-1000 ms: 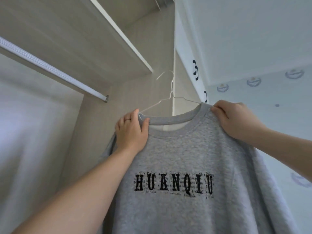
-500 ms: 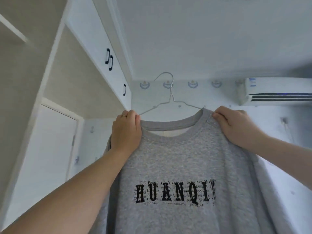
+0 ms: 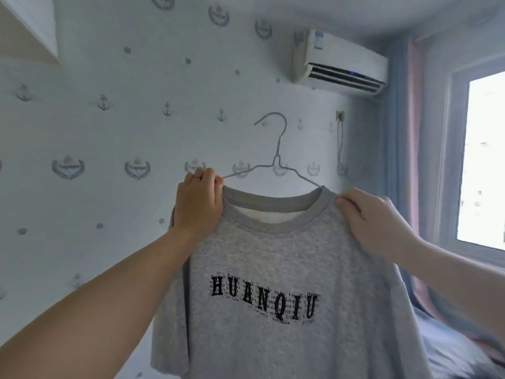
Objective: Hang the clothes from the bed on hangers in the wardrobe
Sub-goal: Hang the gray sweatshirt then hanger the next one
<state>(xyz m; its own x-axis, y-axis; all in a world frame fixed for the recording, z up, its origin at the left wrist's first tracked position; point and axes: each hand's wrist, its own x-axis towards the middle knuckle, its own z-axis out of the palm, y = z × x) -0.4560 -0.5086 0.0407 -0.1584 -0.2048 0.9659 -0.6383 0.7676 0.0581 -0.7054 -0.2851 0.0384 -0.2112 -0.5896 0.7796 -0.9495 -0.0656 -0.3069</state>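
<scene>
The grey printed sweatshirt (image 3: 273, 269) already sits on the thin wire hanger (image 3: 276, 162), held up before the wallpapered wall; left hand (image 3: 198, 206) and right hand (image 3: 378, 222) each pinch a shoulder; hooking it onto the wardrobe rail, out of view, remains.

Ahead of you: wall (image 3: 109, 138) papered with anchor and crest motifs. Air conditioner (image 3: 341, 64) mounted high on it, upper right. Below the unit, a cord (image 3: 339, 143) hangs from a small wall fitting. To your right: blue and pink curtain (image 3: 404, 132) beside a bright window (image 3: 486, 160).
</scene>
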